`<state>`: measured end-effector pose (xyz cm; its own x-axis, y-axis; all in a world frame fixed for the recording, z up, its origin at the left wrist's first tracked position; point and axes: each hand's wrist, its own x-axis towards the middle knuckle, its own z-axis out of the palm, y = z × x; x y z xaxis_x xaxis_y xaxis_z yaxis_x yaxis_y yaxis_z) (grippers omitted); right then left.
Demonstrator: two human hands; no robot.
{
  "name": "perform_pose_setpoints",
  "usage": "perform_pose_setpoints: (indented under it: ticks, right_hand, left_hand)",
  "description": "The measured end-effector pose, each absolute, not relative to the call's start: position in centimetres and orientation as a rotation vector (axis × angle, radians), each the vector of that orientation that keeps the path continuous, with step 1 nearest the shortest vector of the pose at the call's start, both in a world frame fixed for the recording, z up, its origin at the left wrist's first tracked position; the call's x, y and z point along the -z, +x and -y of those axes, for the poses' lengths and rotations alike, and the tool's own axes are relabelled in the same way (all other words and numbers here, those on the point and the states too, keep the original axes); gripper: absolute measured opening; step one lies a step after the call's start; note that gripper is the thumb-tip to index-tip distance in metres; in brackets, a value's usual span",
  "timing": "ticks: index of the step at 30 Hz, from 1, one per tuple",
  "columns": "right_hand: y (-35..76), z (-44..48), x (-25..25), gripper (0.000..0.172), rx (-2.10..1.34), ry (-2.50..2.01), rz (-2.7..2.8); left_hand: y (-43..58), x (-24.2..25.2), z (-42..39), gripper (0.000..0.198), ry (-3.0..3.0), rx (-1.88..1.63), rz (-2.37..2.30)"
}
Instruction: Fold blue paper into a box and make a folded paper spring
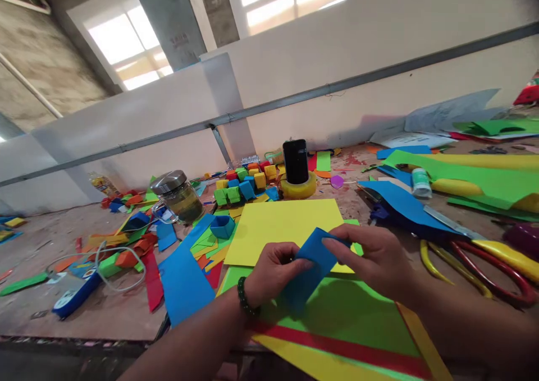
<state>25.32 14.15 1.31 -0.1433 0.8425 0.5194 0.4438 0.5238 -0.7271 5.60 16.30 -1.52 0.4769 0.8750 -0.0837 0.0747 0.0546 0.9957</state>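
Note:
A small blue piece of paper (314,264) is held between my two hands, tilted above a stack of coloured sheets. My left hand (273,274), with a dark beaded bracelet (247,298) at the wrist, pinches its left edge between thumb and fingers. At the upper right corner, my right hand (370,257) grips the same paper with thumb and fingertips. Beneath lie a green sheet (357,308) and, farther back, a yellow sheet (290,221). The lower end of the blue paper is slightly blurred.
Several small coloured paper cubes (246,184) sit behind the sheets, beside a phone (296,162) standing in a yellow tape roll (300,187). A lidded glass jar (179,198) and a blue power strip (78,295) with a cable are leftward. Red-handled scissors (497,274) lie at right.

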Motion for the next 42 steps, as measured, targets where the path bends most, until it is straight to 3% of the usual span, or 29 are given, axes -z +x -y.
perform_pose_setpoints:
  ticks: [5,8,11,13,17,19,23,27,31,34,38,42]
  right_hand:
    - [25.5,-14.3,-1.6,0.028,-0.480,-1.055,1.785]
    - [26.0,-15.4,-1.5,0.033,-0.663,-1.132,1.761]
    - [26.7,-17.3,-0.4,0.036,-0.981,-1.279,1.696]
    - [27.1,-18.5,0.7,0.039,-1.082,-1.411,1.671]
    - [27.9,-18.9,1.5,0.052,-1.186,-1.596,1.803]
    - [28.3,-18.0,0.9,0.055,-1.024,-1.680,1.955]
    - [28.6,-15.2,-0.4,0.052,-0.156,-1.923,2.156]
    - [28.0,-13.3,0.4,0.035,0.285,-1.445,2.324]
    - [27.5,-13.1,1.6,0.014,0.393,-0.982,2.548]
    - [27.6,-13.0,1.5,0.014,0.412,-0.861,2.506]
    - [28.0,-12.0,1.4,0.014,0.411,-0.850,2.500]
    - [28.0,-10.9,2.2,0.023,0.310,-0.971,2.604]
  left_hand:
    - [5.1,1.3,-16.2,0.042,1.672,-0.848,-1.014]
    - [4.2,0.8,-16.6,0.044,1.885,-0.811,-1.128]
    - [3.2,0.5,-17.2,0.078,2.171,-0.670,-1.138]
    - [2.8,0.6,-17.5,0.090,2.316,-0.538,-1.051]
    - [2.5,1.1,-18.0,0.071,2.389,-0.419,-0.979]
    - [2.3,1.0,-18.2,0.055,2.358,-0.401,-0.971]
    - [2.1,0.4,-18.7,0.044,2.259,-0.318,-0.883]
    - [2.3,0.0,-18.9,0.048,2.167,-0.208,-0.827]
    - [2.5,-0.2,-18.7,0.058,2.181,-0.179,-0.868]
    - [2.3,-0.2,-18.2,0.066,2.244,-0.161,-0.844]
    - [2.4,0.0,-16.7,0.061,2.393,-0.175,-0.813]
    - [3.0,0.2,-14.7,0.093,2.489,-0.217,-1.010]
